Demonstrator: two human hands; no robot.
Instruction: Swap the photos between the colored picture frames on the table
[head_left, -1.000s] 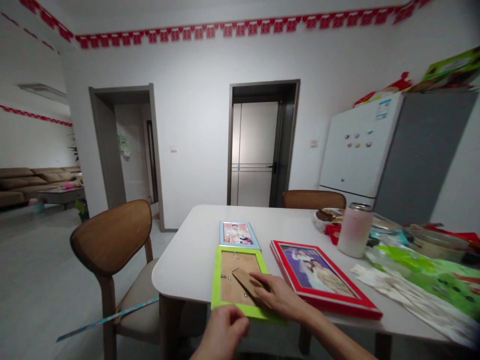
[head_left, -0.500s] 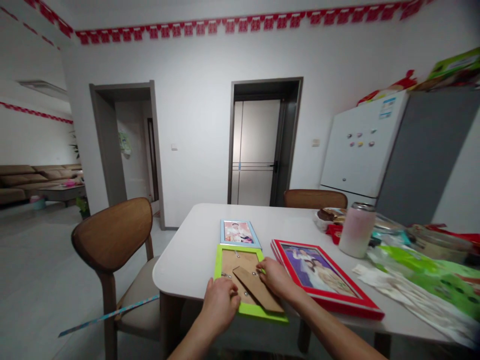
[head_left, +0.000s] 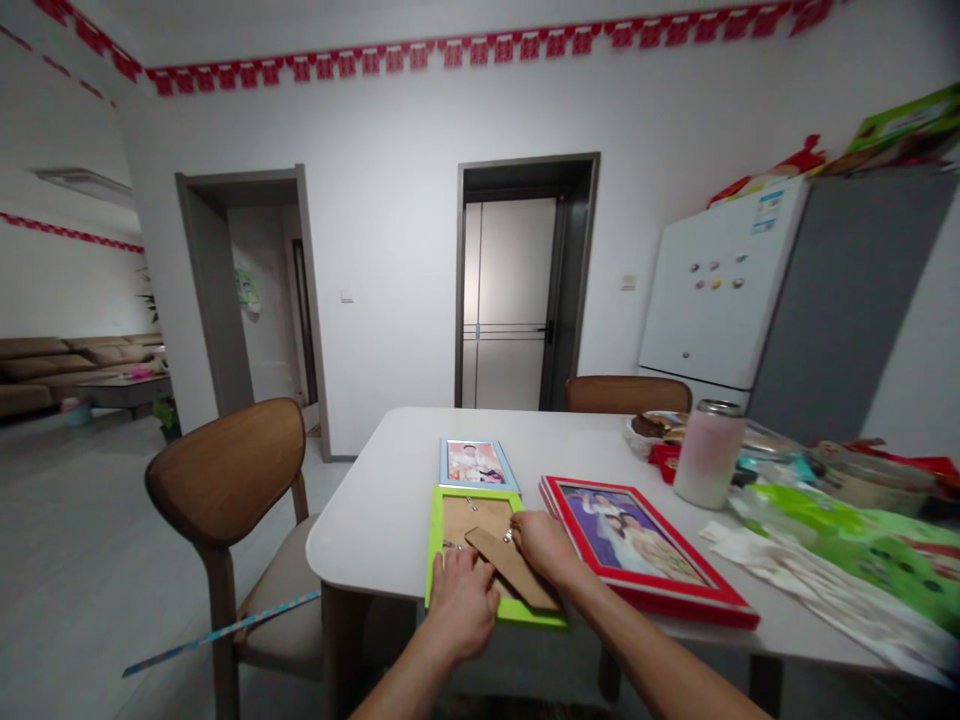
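A lime green photo frame (head_left: pixel 436 540) lies face down at the table's near edge, its brown backing (head_left: pixel 474 515) and small metal clips showing. A brown stand flap (head_left: pixel 517 572) slants across the backing. My left hand (head_left: pixel 463 600) rests on the frame's lower left part, fingers spread over the backing. At the right side of the frame, my right hand (head_left: pixel 541 545) has its fingers pinched at a metal clip; whether they grip it is too small to tell. A light blue frame (head_left: pixel 477 463) with a picture touches the green one's far edge.
Red frames (head_left: pixel 645 540) lie stacked right of my right hand. Farther right on the white table (head_left: pixel 367 510) are a pink bottle (head_left: pixel 709 455), white gloves (head_left: pixel 795 575) and green packaging (head_left: pixel 892 570). A wooden chair (head_left: pixel 229 470) stands at the left.
My left hand has moved right and up from the frame's left edge onto the backing. My right hand has shifted slightly toward the clip at the right side.
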